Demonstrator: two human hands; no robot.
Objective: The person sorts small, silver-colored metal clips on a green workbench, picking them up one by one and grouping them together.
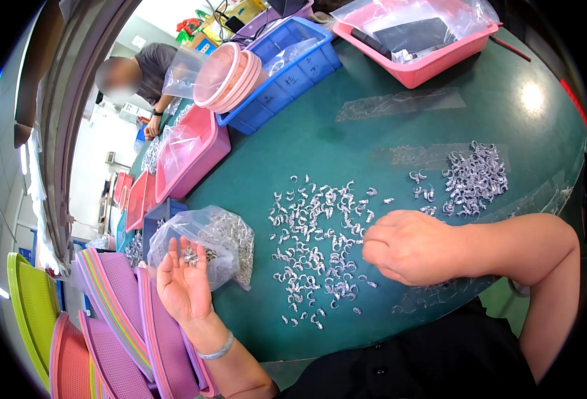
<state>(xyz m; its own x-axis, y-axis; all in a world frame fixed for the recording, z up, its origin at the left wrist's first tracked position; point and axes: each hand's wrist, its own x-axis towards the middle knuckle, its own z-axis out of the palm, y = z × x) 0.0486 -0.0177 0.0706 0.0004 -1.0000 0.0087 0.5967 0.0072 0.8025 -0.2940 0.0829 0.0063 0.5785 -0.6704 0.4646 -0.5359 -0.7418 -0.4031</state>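
Observation:
My left hand (185,287) is palm up with its fingers spread, at the mouth of a clear plastic bag (223,233). The bag holds many small silvery parts, some showing between the fingertips. My right hand (410,249) rests over the table with its fingers curled in and the back of the hand up. Whatever its fingertips hold, if anything, is hidden. Just left of it, small curved, claw-like metal pieces (320,233) lie scattered in a loose patch. Beyond the right hand, a denser heap of similar pieces (476,178) sits with a few loose ones beside it.
The green table (293,146) carries a pink basket (410,63) at the far right. A blue crate (283,80) with stacked round pink containers (227,78) stands farther left, near pink bins (193,153). Colourful baskets (120,319) lean at lower left. Another person (153,73) sits across.

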